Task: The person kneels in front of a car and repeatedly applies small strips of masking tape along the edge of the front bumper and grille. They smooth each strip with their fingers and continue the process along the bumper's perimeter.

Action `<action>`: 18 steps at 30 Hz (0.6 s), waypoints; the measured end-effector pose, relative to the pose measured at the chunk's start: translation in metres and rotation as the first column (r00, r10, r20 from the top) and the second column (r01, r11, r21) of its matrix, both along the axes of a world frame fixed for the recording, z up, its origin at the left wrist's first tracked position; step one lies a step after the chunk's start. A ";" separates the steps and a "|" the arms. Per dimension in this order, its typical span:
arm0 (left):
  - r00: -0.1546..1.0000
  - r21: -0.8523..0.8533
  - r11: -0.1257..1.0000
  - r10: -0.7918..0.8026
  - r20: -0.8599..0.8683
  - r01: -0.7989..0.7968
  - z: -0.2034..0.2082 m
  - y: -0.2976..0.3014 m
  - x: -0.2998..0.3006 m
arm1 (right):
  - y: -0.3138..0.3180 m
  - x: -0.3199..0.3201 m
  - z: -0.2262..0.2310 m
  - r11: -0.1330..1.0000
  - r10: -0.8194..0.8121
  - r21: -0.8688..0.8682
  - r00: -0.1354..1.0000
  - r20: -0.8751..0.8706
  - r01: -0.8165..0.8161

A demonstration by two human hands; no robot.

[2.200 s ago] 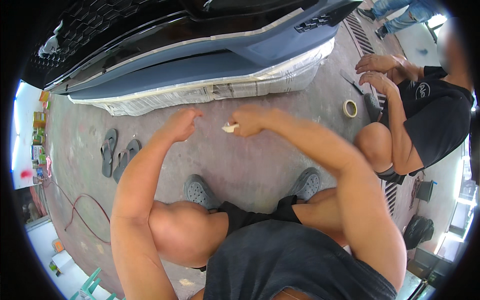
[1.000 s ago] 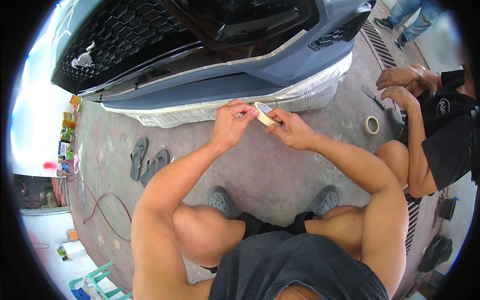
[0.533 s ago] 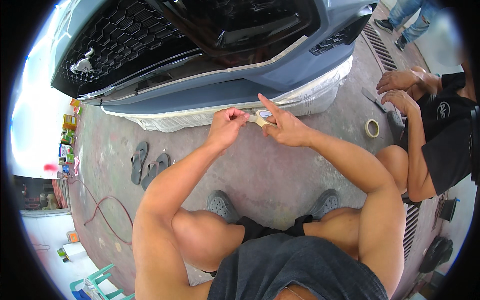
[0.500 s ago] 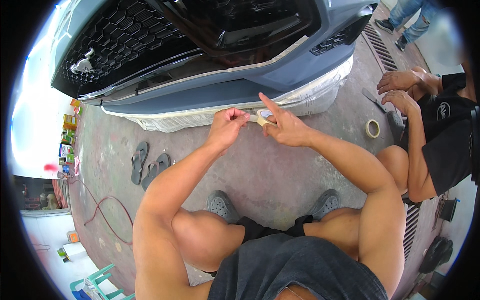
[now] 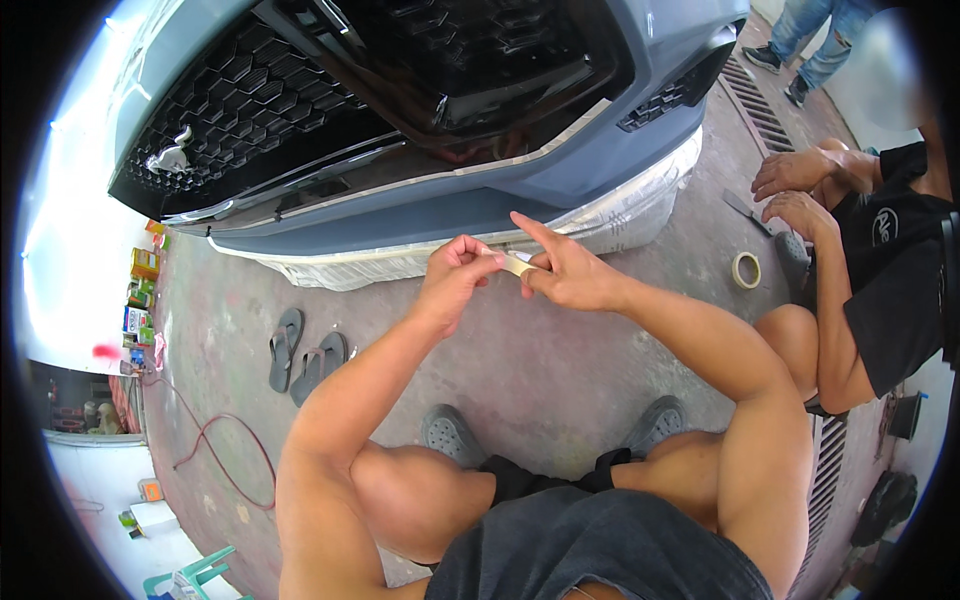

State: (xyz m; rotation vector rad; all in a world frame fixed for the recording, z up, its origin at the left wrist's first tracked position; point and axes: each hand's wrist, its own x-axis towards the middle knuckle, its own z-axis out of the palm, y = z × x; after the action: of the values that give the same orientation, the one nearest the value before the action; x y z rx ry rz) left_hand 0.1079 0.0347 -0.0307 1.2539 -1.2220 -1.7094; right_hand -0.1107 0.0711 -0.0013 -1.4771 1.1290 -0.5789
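My right hand (image 5: 578, 273) grips a roll of cream masking tape (image 5: 517, 265) low between thumb and fingers, its index finger stretched out toward the car. Thumb and fingertips of my left hand (image 5: 455, 280) pinch the tape's end, right beside the roll. Just beyond both hands is the grey-blue car bumper (image 5: 430, 217) with a black honeycomb grille (image 5: 255, 90) above. A strip of tape runs along the bumper's upper edge. Pale masking paper (image 5: 350, 268) hangs taped along the bumper's bottom edge.
At the right a person in a black shirt (image 5: 880, 250) sits close, near another tape roll (image 5: 746, 270) and a putty knife (image 5: 742, 207). Dark flip-flops (image 5: 305, 355) and a red hose (image 5: 235, 420) lie on the floor. Cans (image 5: 142, 290) line the left wall.
The tape roll has tilted in my right hand, so less of its ring shows. Both hands stay close together. The whole view has shifted slightly.
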 end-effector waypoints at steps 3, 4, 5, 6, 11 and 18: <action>0.999 -0.223 0.974 -0.022 0.043 0.031 -0.006 0.004 -0.002 | 0.002 0.004 -0.009 0.997 -0.019 -0.071 1.000 0.002 0.019; 0.997 -0.286 0.958 -0.010 0.075 0.031 -0.007 0.005 -0.004 | 0.001 0.005 -0.012 0.997 -0.024 -0.072 1.000 0.011 0.025; 0.994 -0.348 0.937 0.004 0.108 0.034 -0.008 0.005 -0.004 | 0.000 0.007 -0.015 0.997 -0.029 -0.072 0.999 0.021 0.030; 0.982 -0.376 0.925 0.021 0.186 0.051 -0.006 0.007 -0.005 | 0.001 0.009 -0.014 0.997 -0.033 -0.070 0.999 0.029 0.035; 0.902 -0.476 0.875 0.130 0.411 0.091 -0.005 0.015 -0.009 | -0.001 0.021 -0.010 0.997 -0.073 -0.037 0.990 -0.124 0.069; 0.912 -0.500 0.866 0.190 0.363 0.019 -0.010 0.015 -0.008 | -0.015 0.021 -0.008 0.985 -0.146 0.078 0.984 -0.098 0.154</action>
State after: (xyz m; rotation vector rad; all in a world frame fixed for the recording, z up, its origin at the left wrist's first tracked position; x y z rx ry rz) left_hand 0.0995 0.0494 -0.0404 1.3386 -1.6834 -0.9872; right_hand -0.0898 0.0557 -0.0090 -1.3642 1.3302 -0.5638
